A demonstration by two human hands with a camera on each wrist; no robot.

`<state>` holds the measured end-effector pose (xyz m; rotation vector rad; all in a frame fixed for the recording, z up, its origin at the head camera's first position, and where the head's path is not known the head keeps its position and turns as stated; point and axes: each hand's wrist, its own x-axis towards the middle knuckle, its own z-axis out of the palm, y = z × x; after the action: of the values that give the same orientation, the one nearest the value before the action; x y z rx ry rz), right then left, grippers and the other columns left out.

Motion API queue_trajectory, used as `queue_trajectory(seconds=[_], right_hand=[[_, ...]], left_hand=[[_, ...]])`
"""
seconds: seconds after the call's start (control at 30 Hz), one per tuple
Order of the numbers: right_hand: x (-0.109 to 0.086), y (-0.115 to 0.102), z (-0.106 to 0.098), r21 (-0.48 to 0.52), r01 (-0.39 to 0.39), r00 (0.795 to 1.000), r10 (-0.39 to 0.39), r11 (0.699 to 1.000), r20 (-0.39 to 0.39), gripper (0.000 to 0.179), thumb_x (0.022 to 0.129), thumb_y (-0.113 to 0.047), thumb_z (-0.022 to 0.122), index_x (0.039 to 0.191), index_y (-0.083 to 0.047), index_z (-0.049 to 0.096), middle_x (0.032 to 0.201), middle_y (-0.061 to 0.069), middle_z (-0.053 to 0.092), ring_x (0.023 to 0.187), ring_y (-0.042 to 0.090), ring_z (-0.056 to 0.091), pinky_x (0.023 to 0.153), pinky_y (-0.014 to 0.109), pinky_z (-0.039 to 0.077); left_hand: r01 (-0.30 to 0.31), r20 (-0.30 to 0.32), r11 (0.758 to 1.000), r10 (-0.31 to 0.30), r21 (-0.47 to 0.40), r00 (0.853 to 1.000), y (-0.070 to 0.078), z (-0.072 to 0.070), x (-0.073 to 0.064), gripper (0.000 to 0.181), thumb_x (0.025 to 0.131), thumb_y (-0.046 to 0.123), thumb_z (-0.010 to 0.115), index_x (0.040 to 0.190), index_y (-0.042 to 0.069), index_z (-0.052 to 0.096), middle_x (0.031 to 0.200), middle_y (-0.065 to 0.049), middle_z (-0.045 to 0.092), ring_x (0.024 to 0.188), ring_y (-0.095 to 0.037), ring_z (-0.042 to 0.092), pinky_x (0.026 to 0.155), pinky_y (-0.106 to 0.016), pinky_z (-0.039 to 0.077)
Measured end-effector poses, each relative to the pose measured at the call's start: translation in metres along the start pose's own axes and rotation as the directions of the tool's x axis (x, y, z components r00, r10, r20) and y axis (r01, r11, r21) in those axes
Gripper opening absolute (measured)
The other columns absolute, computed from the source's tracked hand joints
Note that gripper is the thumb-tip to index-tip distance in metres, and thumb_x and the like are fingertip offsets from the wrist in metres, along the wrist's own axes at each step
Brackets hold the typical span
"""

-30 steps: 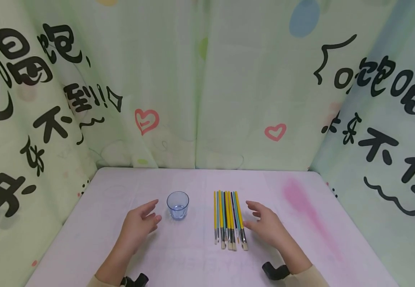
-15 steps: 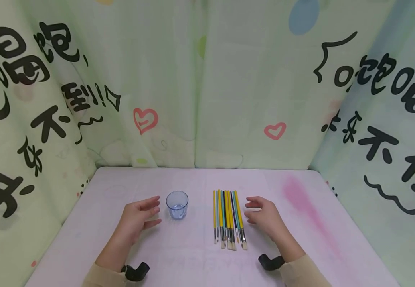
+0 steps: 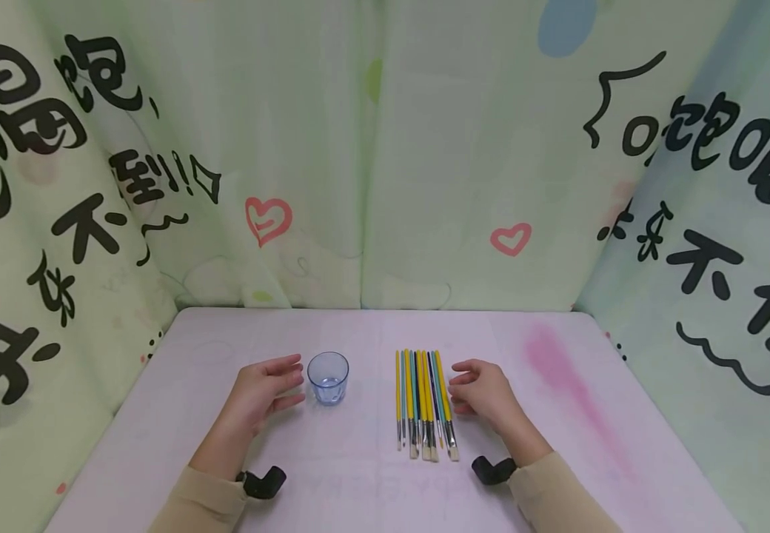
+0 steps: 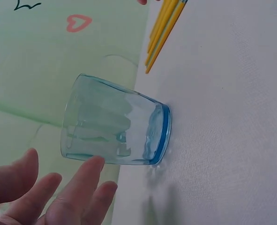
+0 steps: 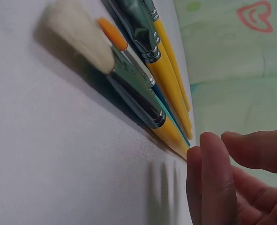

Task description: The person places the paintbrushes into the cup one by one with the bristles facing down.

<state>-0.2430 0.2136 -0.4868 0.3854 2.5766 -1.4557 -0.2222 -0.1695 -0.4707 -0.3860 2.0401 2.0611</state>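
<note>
Left hand has edged toward the glass, fingers spread, right hand with fingers bunched near the paintbrushes; a sideways bump could topple the glass

On the desk, a glass stands left of the paintbrushes. The left hand is just left of the glass, the right hand just right of the paintbrushes; a curtain hangs behind.

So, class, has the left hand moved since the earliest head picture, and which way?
Yes. Judged against the glass in the head view, the left hand has moved rightward, closer to it, and somewhat forward.
</note>
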Motion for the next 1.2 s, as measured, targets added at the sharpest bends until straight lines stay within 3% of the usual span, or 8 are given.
queue_trajectory(seconds=[0.37,0.53,0.7,1.2], right_hand=[[0.015,-0.002,0.004,-0.046,-0.045,0.999,0.044,0.998,-0.018,0.044,0.094,-0.008,0.080,0.136,-0.004,0.066,0.100,0.015,0.074,0.071,0.021,0.071,0.062,0.028,0.067],[0.019,-0.005,0.005,-0.069,-0.046,0.999,0.045,0.997,-0.015,0.045,0.092,-0.006,0.081,0.135,-0.003,0.067,0.096,0.015,0.074,0.065,0.020,0.068,0.060,0.026,0.065],[0.023,-0.008,0.007,-0.080,-0.043,0.999,0.042,0.996,-0.009,0.045,0.089,-0.004,0.082,0.133,-0.003,0.068,0.096,0.014,0.073,0.065,0.019,0.068,0.059,0.026,0.064],[0.030,-0.012,0.014,-0.164,-0.061,0.998,0.060,0.985,-0.010,0.044,0.088,-0.005,0.085,0.129,-0.004,0.069,0.088,0.010,0.069,0.060,0.017,0.065,0.055,0.023,0.061]], left_hand=[[0.002,0.003,1.000,-0.002,0.003,1.000,0.000,0.006,0.010,0.051,0.102,0.004,0.071,0.152,0.005,0.061,0.155,-0.026,0.059,0.118,-0.028,0.076,0.091,-0.042,0.068],[-0.011,-0.001,1.000,0.011,-0.005,1.000,-0.001,0.010,0.012,0.049,0.102,0.002,0.070,0.150,0.002,0.061,0.152,-0.027,0.061,0.121,-0.031,0.075,0.088,-0.039,0.069],[-0.020,-0.009,1.000,0.020,-0.019,1.000,-0.003,0.012,0.014,0.046,0.102,-0.001,0.069,0.148,0.000,0.063,0.149,-0.026,0.063,0.115,-0.026,0.076,0.085,-0.036,0.069],[-0.037,-0.045,0.999,0.037,-0.015,0.998,-0.006,0.020,0.015,0.038,0.101,-0.001,0.070,0.139,0.002,0.070,0.142,-0.024,0.065,0.116,-0.029,0.075,0.085,-0.037,0.069]])
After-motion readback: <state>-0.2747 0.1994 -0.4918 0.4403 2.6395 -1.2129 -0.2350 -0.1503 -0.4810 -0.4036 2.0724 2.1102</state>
